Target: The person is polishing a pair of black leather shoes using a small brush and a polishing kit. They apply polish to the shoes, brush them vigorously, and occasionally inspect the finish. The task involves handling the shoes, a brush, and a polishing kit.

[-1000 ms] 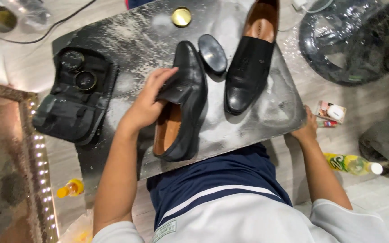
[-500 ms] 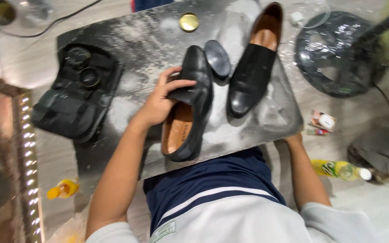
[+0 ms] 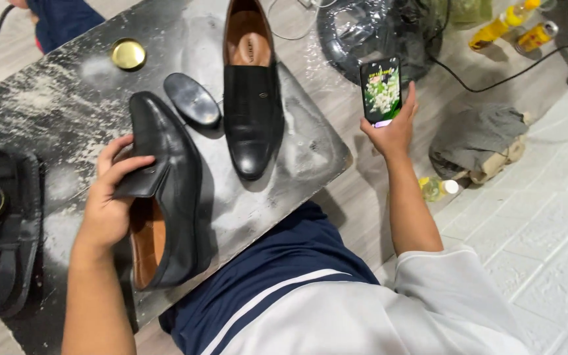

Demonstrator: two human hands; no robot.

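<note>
Since earlier, right hand (image 3: 392,128) has raised a phone (image 3: 380,91), gripping it; left hand (image 3: 110,197) clasps black shoe (image 3: 165,190); polishing unstarted, second shoe (image 3: 251,92) untouched

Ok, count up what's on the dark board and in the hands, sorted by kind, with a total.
Black loafers: 2, one gripped by the left hand, one lying flat
Black shoe brush: 1
Gold tin lid: 1
Black kit pouch: 1
Phone, in the right hand: 1
Total: 6
</note>
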